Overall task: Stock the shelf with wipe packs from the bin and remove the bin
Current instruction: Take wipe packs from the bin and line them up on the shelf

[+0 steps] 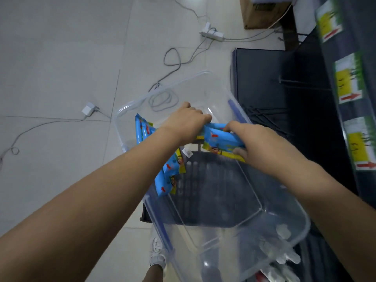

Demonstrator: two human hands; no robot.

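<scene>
A clear plastic bin (pixel 289 243) fills the middle of the view, resting over a dark basket beside the dark shelf (pixel 264 78). Both hands reach into it. My right hand (pixel 254 143) is shut on a blue wipe pack (pixel 218 141) with a yellow edge, thumb on top. My left hand (pixel 189 121) grips the same pack at its left end. More blue wipe packs (pixel 165 174) lie along the bin's left wall, partly hidden under my left forearm.
The shelf rail on the right carries yellow price labels (pixel 348 78). A power strip (pixel 211 34), a white adapter (pixel 87 109) and loose cables lie on the tiled floor. A cardboard box (pixel 262 11) stands at the top. My shoe (pixel 157 255) shows below.
</scene>
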